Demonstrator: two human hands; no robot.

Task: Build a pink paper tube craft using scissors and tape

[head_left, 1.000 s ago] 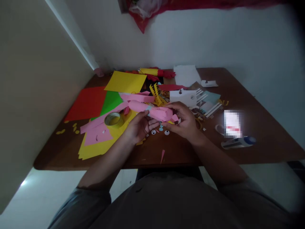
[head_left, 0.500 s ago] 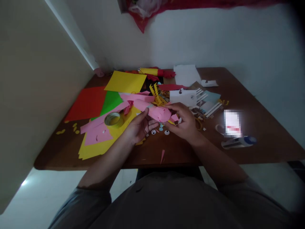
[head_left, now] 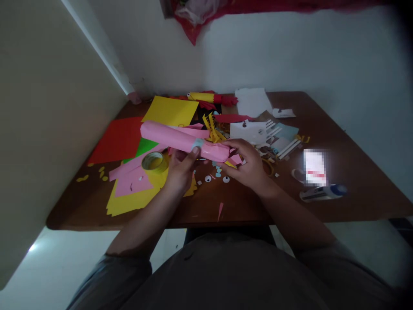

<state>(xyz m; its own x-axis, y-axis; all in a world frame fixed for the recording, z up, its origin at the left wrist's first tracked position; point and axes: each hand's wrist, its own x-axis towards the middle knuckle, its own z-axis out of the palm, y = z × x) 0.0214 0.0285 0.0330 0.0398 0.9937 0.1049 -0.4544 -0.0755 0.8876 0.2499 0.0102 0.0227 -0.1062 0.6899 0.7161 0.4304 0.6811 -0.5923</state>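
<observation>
A pink paper tube [head_left: 167, 135] with a pale blue band round it is held above the table, slanting down to the right. My left hand [head_left: 182, 170] grips it from below near the band, thumb on top and fingers partly hidden underneath. At its right end, my right hand [head_left: 247, 163] pinches the folded, closed tip between thumb and fingers. Below the tube, two googly eyes [head_left: 226, 179] lie on the table beside small light blue paper pieces [head_left: 218, 172]. A roll of tape [head_left: 154, 162] stands to the left of my left hand on pink and yellow paper.
Sheets of red paper [head_left: 114, 140] and yellow paper [head_left: 169, 110] lie at the left and back. A yellow and red paper tube figure [head_left: 201, 97] rests at the rear. White strips [head_left: 288, 148], scraps and a glue bottle [head_left: 322, 192] are on the right of the brown table [head_left: 355, 172].
The pink tube has turned so that its long side now shows, its far end swung left and toward the camera's view. Both hands keep their hold, the left shifting slightly left.
</observation>
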